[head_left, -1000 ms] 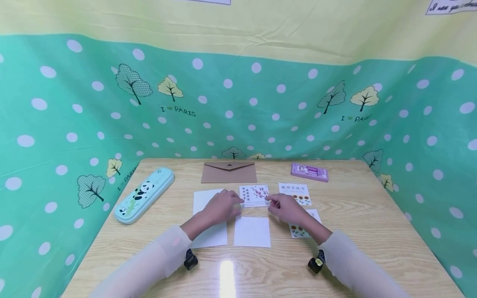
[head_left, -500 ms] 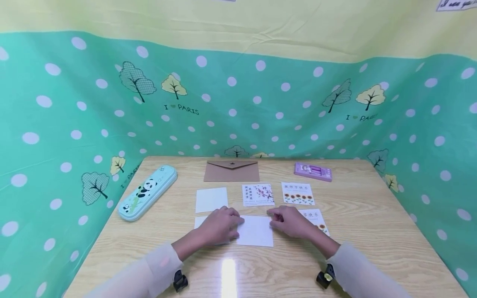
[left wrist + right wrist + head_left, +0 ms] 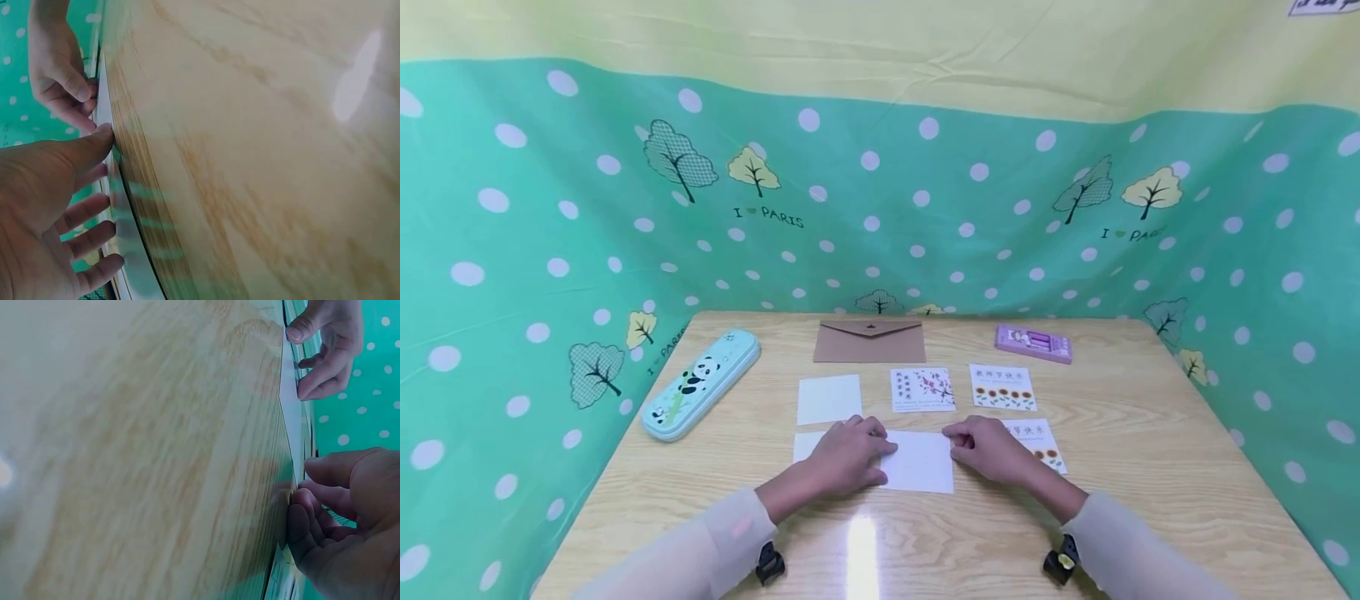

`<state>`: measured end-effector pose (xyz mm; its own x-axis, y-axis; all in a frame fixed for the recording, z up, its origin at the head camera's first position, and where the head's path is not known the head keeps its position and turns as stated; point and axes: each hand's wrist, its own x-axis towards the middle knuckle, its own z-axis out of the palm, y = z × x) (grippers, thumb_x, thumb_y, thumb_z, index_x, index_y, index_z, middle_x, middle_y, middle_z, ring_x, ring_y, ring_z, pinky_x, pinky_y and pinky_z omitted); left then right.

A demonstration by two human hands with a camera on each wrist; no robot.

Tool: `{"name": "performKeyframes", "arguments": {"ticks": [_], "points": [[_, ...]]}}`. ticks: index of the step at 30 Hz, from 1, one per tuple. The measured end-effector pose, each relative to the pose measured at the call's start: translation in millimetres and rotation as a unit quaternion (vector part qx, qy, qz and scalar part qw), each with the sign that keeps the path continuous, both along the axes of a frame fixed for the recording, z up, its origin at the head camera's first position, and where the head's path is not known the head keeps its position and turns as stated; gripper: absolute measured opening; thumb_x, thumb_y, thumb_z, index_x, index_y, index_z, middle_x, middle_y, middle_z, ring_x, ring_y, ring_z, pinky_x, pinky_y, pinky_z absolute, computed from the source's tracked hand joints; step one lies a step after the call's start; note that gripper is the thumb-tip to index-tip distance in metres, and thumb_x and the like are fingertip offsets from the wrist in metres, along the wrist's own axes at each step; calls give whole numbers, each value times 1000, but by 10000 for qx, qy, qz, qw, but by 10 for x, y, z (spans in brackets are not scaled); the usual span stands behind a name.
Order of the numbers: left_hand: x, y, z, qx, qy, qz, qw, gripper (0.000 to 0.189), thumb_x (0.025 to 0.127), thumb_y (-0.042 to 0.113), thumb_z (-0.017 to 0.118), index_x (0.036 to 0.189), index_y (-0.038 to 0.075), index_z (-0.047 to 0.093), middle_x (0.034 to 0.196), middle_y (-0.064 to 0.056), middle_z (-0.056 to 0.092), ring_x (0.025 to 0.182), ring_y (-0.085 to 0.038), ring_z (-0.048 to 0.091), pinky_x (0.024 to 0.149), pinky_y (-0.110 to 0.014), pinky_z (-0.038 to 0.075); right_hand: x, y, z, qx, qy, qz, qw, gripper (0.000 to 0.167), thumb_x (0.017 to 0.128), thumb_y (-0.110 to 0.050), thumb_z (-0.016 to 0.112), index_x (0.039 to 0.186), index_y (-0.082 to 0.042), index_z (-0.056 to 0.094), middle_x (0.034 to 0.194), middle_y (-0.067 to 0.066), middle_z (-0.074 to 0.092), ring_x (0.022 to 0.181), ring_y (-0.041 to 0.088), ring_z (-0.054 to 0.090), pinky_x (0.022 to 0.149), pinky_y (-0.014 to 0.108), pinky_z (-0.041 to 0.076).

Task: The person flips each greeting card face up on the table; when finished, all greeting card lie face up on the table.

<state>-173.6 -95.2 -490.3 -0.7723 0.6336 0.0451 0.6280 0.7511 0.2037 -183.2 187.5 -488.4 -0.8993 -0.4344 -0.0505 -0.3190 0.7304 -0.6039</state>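
Three containers stand along the far part of a wood-grain table. At the left of the frame, a pale-blue pencil case with pandas on its lid lies closed, slanting, its contents hidden. Just above centre of the tabletop, a brown envelope lies with its pointed flap folded down; I cannot tell whether it holds anything. Towards the upper right of the table, a purple box shows purple sticks through its front.

At the lower centre of the frame, a plain white card lies flat between two hands. The left hand touches its left edge, fingers spread. The right hand is at its upper right corner, thumb and forefinger slightly apart, other fingers curled; whether they pinch the card I cannot tell.

A plum-blossom card lies just above, with a sunflower card to its right and a blank card to its left. The left hand partly covers a lower-left card; the right partly hides a second sunflower card. Behind hangs a green dotted curtain.
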Motion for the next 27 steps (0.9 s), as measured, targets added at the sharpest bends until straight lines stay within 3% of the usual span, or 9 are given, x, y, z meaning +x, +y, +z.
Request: {"name": "performKeyframes", "arguments": {"ticks": [7, 17, 23, 27], "points": [[-27, 13, -2, -44, -114, 17, 9999, 49, 82, 44, 81, 126, 25, 73, 126, 1, 66, 108, -20, 59, 82, -33, 48, -38, -44, 5, -183, -326, -366, 9986, 22, 91, -8, 67, 112, -8, 74, 83, -7, 61, 77, 8, 54, 69, 22, 47], [-74, -22, -10, 42, -153, 27, 9999, 49, 80, 47, 82, 124, 27, 74, 124, 3, 65, 107, -18, 57, 79, -29, 45, -107, -123, 33, -444, -983, -966, 9895, 10, 87, -10, 74, 96, -11, 68, 87, 0, 60, 80, 13, 54, 72, 25, 45], [-64, -9, 3, 8, -179, 20, 9998, 51, 80, 46, 82, 126, 26, 73, 124, 2, 66, 107, -19, 58, 81, -31, 47, -96, -130, 87, -470, -1100, -990, 9879, 17, 86, -8, 76, 100, -8, 67, 89, 1, 61, 79, 13, 54, 69, 24, 45], [-51, 10, 4, -130, -154, 149, 9997, 66, 81, 49, 81, 137, 19, 65, 128, -2, 65, 110, -21, 59, 86, -37, 51, -70, -108, 108, -574, -1011, -889, 9892, 22, 87, -6, 74, 108, -6, 70, 87, 1, 60, 77, 12, 53, 66, 22, 45]]}}
